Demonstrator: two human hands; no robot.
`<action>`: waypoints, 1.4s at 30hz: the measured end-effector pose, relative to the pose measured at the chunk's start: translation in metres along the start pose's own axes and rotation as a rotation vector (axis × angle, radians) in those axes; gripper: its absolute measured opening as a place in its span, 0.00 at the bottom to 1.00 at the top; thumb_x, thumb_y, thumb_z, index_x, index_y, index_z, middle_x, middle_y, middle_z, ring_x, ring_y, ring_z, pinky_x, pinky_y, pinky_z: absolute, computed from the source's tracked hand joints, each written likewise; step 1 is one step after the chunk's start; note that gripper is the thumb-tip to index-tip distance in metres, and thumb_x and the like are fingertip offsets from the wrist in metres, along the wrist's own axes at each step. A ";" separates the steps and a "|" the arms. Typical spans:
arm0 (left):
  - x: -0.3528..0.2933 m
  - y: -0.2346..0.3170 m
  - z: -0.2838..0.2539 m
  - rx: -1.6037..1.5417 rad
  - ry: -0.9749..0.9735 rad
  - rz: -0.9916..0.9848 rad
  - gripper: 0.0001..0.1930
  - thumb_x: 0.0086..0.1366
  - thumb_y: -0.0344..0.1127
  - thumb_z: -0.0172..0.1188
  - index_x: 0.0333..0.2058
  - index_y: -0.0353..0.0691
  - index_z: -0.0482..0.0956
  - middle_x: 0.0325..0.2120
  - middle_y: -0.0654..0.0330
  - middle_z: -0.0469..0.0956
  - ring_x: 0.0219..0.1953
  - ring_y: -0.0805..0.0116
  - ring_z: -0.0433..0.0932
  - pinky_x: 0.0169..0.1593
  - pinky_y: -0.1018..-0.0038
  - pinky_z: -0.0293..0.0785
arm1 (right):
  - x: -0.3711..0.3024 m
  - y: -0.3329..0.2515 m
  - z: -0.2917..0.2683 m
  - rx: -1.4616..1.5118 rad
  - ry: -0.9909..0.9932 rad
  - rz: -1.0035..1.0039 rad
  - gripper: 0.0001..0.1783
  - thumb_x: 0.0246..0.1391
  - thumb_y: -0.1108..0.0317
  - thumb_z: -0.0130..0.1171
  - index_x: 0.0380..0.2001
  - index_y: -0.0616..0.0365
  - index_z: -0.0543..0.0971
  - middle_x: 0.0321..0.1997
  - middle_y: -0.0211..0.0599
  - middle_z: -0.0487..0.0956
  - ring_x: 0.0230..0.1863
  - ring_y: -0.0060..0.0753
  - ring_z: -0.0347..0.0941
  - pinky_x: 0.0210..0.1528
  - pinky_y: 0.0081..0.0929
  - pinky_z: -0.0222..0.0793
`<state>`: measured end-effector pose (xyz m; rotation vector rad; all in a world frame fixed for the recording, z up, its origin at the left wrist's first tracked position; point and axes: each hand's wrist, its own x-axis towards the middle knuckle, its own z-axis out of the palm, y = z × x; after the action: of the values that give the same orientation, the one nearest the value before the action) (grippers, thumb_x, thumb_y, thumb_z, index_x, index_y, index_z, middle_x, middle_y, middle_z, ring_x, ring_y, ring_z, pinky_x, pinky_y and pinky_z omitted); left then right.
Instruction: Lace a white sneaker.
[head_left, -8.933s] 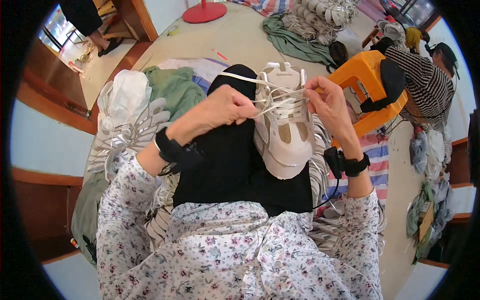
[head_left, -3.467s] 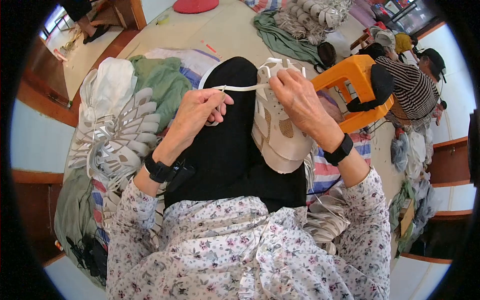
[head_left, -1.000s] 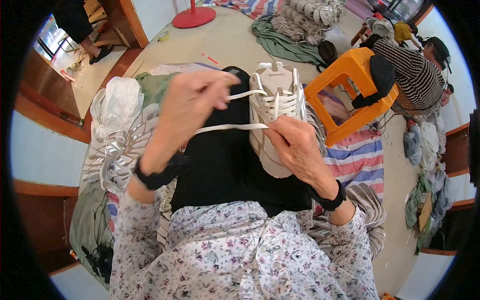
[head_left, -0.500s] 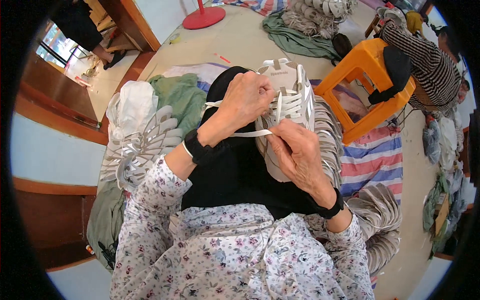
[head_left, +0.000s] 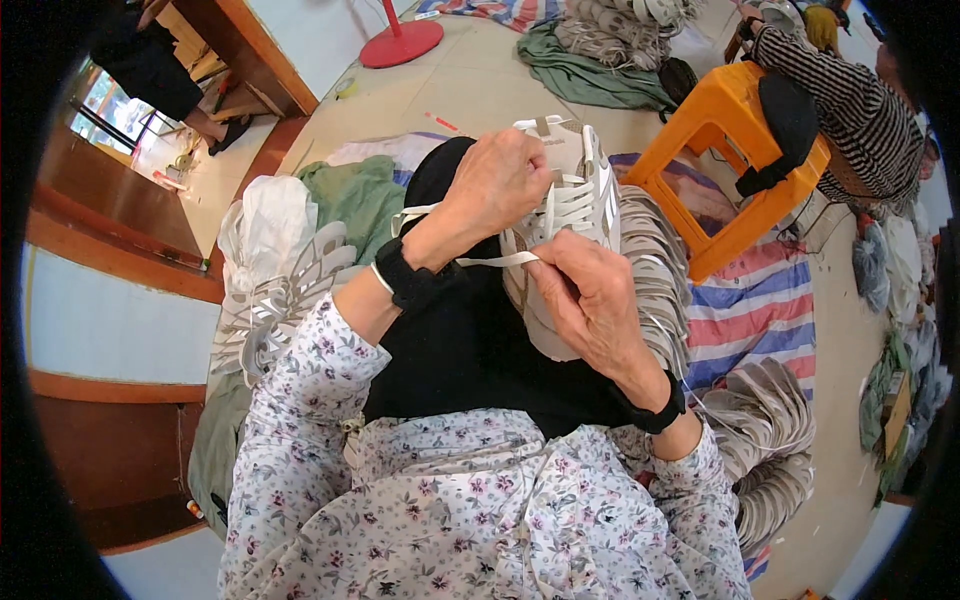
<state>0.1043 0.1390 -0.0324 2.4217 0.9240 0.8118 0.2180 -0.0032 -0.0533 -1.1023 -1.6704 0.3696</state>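
A beige and white shoe upper (head_left: 540, 325) lies on the black cloth (head_left: 465, 345) over my lap, its toe end toward me. White shoelace (head_left: 572, 205) crosses its front in several rows. My right hand (head_left: 592, 300) pinches a length of lace between thumb and forefinger, low on the shoe's left side. That loose lace runs left beneath my left wrist and shows again as a loop beyond it. My left hand (head_left: 498, 180) is closed at the upper left side of the shoe; what its fingertips grip is hidden.
Stacked shoe uppers (head_left: 655, 275) stand right of my lap, with others (head_left: 765, 425) nearer and a fanned pile (head_left: 285, 295) at left. An orange stool (head_left: 655, 185) bears a black cap-like item (head_left: 785, 130). A person in stripes (head_left: 850, 95) sits beyond; another stands by the doorway.
The view has shifted slightly. My left hand stays closed near the shoe and my right hand still pinches the lace. The lace loop left of my wrist hangs out a little farther.
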 end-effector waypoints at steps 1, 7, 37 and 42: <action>-0.002 0.001 0.000 -0.002 -0.001 0.001 0.12 0.58 0.34 0.59 0.26 0.28 0.78 0.15 0.46 0.73 0.18 0.55 0.76 0.27 0.64 0.71 | 0.000 0.001 -0.001 -0.010 -0.008 -0.004 0.03 0.51 0.79 0.59 0.30 0.64 0.76 0.23 0.43 0.70 0.22 0.45 0.71 0.24 0.36 0.63; -0.013 -0.007 0.000 0.237 0.142 0.179 0.10 0.57 0.32 0.58 0.23 0.29 0.78 0.16 0.45 0.74 0.20 0.50 0.77 0.28 0.63 0.72 | -0.002 -0.003 0.000 -0.034 -0.020 0.000 0.08 0.51 0.81 0.59 0.36 0.63 0.77 0.25 0.42 0.69 0.24 0.45 0.70 0.26 0.37 0.64; -0.025 0.013 -0.004 -0.021 -0.003 -0.088 0.13 0.55 0.37 0.63 0.33 0.32 0.76 0.20 0.50 0.79 0.21 0.57 0.78 0.28 0.65 0.72 | 0.090 0.053 -0.043 -0.579 -0.410 -0.391 0.11 0.41 0.82 0.55 0.32 0.64 0.72 0.36 0.46 0.74 0.42 0.52 0.73 0.40 0.41 0.72; -0.028 0.015 0.005 0.128 0.034 -0.152 0.11 0.55 0.34 0.62 0.31 0.31 0.76 0.19 0.46 0.77 0.26 0.45 0.79 0.33 0.57 0.73 | 0.085 0.050 -0.057 -0.669 -0.366 -0.326 0.15 0.42 0.83 0.54 0.37 0.66 0.69 0.38 0.49 0.73 0.43 0.55 0.72 0.42 0.42 0.72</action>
<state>0.0968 0.1083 -0.0378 2.4154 1.1903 0.7616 0.2899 0.0761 -0.0152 -1.2491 -2.3527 -0.2382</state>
